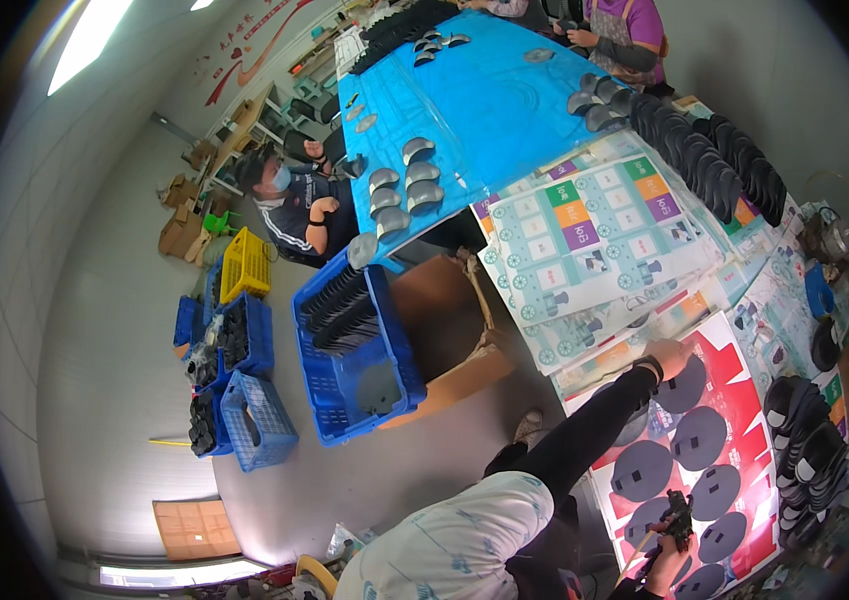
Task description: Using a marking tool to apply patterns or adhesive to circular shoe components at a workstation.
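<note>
Red tabletop (744, 400): left hand (666, 357) flat on dark round piece (682, 385), right hand (672, 545) gripping brush (674, 520).

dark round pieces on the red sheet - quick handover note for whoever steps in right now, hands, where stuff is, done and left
Left hand: flat on the top dark round piece, holding nothing.
Right hand: gripping a dark tool over the lower pieces; its kind is unclear.
Things: seven or so round pieces spread on the red sheet; stacked dark pieces beside it on the right.
Done or left: the pieces show no visible difference, so it cannot be told.
</note>
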The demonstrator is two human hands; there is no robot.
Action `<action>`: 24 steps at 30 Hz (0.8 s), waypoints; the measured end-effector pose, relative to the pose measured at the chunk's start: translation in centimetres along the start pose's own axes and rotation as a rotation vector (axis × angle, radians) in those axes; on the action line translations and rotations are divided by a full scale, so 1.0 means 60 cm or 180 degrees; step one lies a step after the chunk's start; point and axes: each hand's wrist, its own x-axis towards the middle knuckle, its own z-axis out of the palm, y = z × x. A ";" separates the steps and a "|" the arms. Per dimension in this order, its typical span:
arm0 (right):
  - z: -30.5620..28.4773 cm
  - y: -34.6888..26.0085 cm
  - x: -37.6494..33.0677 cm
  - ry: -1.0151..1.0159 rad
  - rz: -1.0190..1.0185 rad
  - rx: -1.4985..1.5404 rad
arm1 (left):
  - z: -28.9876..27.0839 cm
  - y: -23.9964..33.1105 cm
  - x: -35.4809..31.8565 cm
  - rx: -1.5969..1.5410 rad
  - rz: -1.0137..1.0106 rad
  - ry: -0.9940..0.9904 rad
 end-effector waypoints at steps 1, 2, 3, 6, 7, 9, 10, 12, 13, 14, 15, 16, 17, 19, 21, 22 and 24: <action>0.000 -0.005 -0.002 -0.0023 -0.0134 -0.0185 | 0.006 -0.008 0.001 -0.0236 0.0472 -0.0369; -0.001 -0.010 -0.005 -0.0025 -0.0138 -0.0183 | 0.023 -0.011 -0.003 0.0349 0.0716 -0.0413; -0.002 -0.014 -0.008 -0.0043 -0.0148 -0.0247 | 0.043 -0.014 -0.006 0.0673 0.0581 -0.0565; -0.009 -0.018 -0.019 -0.0001 0.0113 -0.0223 | 0.108 -0.035 0.006 0.0999 0.0779 -0.1735; -0.012 -0.017 -0.022 0.0064 0.0415 -0.0133 | 0.131 -0.041 0.013 0.1804 0.1499 -0.1598; -0.016 -0.012 -0.028 0.0129 0.0423 -0.0147 | 0.169 -0.049 0.027 0.2448 0.2154 -0.1448; -0.018 -0.009 -0.031 0.0160 0.0451 -0.0159 | 0.183 -0.050 0.029 0.2399 0.2132 -0.1582; -0.020 -0.004 -0.034 0.0147 0.0450 -0.0148 | 0.198 -0.049 0.016 0.0361 0.0062 -0.0974; -0.021 -0.004 -0.036 0.0153 0.0434 -0.0112 | 0.196 -0.044 0.010 0.0477 -0.0047 -0.1001; -0.021 -0.004 -0.037 0.0162 0.0371 -0.0104 | 0.186 -0.044 -0.006 0.0396 0.0137 -0.0593; -0.024 -0.007 -0.040 0.0128 -0.0055 -0.0209 | 0.175 -0.035 -0.022 0.0392 0.0169 -0.0403; -0.026 -0.010 -0.044 0.0097 -0.0471 -0.0309 | 0.149 -0.024 -0.018 0.0290 0.0300 -0.0917; -0.030 -0.016 -0.050 0.0096 -0.0492 -0.0317 | 0.127 -0.010 -0.033 0.0284 0.0309 -0.0898; -0.040 -0.026 -0.063 0.0092 0.0499 0.0280 | 0.057 0.004 -0.066 -0.1449 -0.0045 -0.1040; -0.042 -0.029 -0.075 0.0010 0.0042 0.0264 | -0.016 0.004 -0.138 -0.2681 -0.0011 -0.0964; -0.042 -0.027 -0.081 0.0041 0.0189 0.0205 | -0.057 -0.006 -0.176 -0.2524 0.0063 -0.1035; -0.035 -0.020 -0.088 0.0049 -0.0034 0.0155 | -0.146 -0.050 -0.263 -0.1610 0.0620 -0.0949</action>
